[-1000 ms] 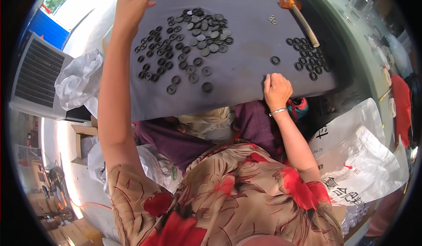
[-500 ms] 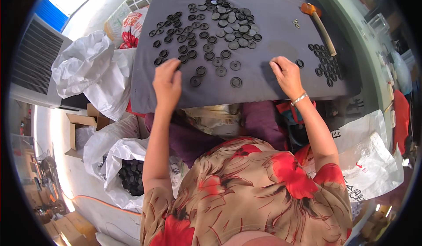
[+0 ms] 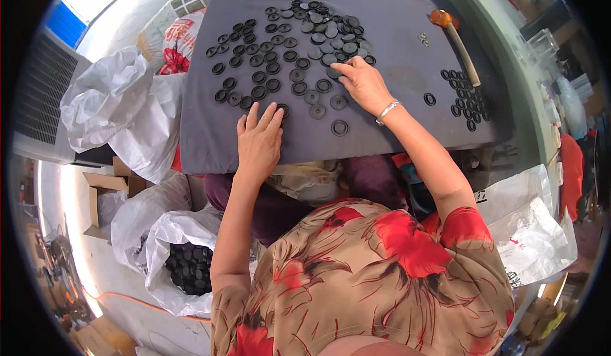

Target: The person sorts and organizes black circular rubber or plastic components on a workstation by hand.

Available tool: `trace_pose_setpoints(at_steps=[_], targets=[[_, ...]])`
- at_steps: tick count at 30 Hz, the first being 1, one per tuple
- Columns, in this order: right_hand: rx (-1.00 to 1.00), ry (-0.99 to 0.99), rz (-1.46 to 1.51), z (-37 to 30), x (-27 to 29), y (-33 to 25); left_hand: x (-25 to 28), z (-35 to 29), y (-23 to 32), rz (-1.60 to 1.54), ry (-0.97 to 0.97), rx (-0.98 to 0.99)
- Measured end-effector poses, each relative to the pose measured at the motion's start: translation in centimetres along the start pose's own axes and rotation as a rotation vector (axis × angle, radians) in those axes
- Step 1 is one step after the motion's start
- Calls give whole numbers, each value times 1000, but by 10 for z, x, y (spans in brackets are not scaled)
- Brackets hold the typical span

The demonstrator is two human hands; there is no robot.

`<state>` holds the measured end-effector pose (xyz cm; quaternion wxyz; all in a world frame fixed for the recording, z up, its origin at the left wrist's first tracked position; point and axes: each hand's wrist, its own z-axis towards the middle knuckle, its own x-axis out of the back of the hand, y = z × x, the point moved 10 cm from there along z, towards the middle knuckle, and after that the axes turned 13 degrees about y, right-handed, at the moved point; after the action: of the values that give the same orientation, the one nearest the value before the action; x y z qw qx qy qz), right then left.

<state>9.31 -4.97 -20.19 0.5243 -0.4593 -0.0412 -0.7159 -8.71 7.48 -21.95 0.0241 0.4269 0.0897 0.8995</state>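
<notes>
My left hand (image 3: 259, 141) lies palm down near the table's front edge, fingers stretched and a little apart. Its fingertips touch or cover part of a black ridged disc (image 3: 282, 110). Reaching over the middle of the table, my right hand (image 3: 365, 83) has its thumb and fingers together at the edge of a flat black disc (image 3: 333, 73), just below the heap of smooth grey-black discs (image 3: 331, 31). Ridged black discs (image 3: 258, 76) lie loosely spread to the left of the heap. A single ring-like disc (image 3: 340, 127) sits near the front edge.
A hammer (image 3: 463, 50) with an orange head lies at the right, beside small metal pieces (image 3: 424, 38). Closely grouped black rings (image 3: 468, 104) sit below it, with one ring (image 3: 430, 99) apart. On the floor at left, a white sack (image 3: 181, 229) holds black discs.
My right hand has moved left and forward to the heap's lower edge, its fingers now at a flat disc. My left hand has shifted right and back, and its fingers have spread out.
</notes>
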Motion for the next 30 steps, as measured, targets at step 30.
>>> trace_pose_setpoints(at_steps=[30], targets=[[421, -162, -373, 5, -38, -24, -116, 158, 0, 3, -14, -32]])
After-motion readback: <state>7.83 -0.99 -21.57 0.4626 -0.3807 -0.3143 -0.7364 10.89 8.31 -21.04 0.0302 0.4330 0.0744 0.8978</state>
